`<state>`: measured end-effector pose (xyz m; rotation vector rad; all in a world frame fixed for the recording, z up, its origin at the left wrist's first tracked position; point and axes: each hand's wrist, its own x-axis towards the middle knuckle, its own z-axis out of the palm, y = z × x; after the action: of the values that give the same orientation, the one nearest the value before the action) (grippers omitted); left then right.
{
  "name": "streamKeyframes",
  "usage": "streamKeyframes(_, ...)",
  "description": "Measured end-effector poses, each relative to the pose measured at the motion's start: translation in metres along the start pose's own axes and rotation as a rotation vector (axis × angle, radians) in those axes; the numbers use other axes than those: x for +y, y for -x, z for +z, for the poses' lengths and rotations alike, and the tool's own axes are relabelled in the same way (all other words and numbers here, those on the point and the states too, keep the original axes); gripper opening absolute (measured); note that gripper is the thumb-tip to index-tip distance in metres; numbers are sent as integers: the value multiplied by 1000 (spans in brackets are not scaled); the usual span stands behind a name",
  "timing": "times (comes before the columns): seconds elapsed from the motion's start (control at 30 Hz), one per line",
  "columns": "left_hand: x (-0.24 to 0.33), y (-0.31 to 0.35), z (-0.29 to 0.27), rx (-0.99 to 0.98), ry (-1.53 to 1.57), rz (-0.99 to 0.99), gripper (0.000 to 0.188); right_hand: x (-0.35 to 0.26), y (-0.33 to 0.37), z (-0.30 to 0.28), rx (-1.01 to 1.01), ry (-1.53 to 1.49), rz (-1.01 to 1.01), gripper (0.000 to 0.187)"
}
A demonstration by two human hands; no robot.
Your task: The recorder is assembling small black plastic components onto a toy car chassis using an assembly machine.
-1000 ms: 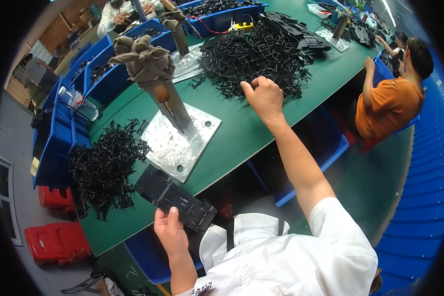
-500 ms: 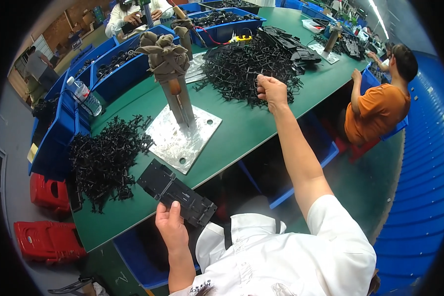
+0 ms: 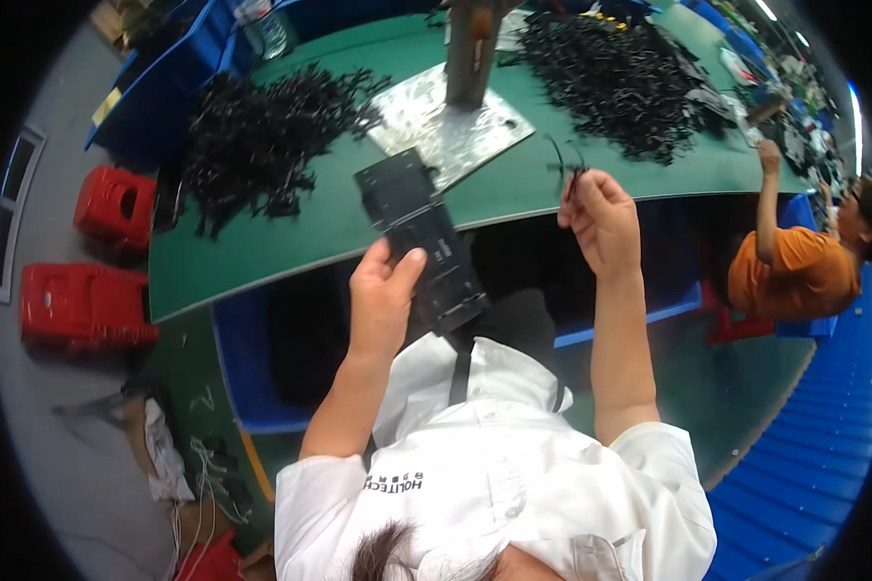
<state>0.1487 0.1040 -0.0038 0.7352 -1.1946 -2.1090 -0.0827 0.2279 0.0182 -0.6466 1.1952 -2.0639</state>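
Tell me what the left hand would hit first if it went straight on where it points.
Beyond the panel it holds, the left hand would probably meet the metal plate first; depth is unclear, so it might pass above.

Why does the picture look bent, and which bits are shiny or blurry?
In the head view, the fisheye lens bends the green table; there too, the metal plate shines with glare, and the small black part in the right hand looks blurred.

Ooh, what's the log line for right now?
left hand: holds black panel | right hand: pinches thin black part | green table: left black pile, right black pile, silver base between
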Motion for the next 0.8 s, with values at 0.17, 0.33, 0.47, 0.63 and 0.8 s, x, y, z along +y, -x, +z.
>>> streamKeyframes(0.17, -6, 6, 5, -17, 70, -2, 29, 32, 30, 34, -63, 7, 181, 12)
streamKeyframes(0.33, -10, 11, 0, -46, 45, -68, 31, 42, 38, 53, -3, 91, 187, 15)
streamKeyframes(0.47, -14, 10, 6, -55, 68, -108, 27, 52, 42, 57, 84, 219, 232, 13)
streamKeyframes(0.63, -20, 7, 6, -80, 49, -144, 27, 59, 40, 58, 101, 232, 247, 17)
streamKeyframes(0.8, -22, 2, 8, -121, 10, -179, 31, 62, 33, 53, 143, 228, 245, 17)
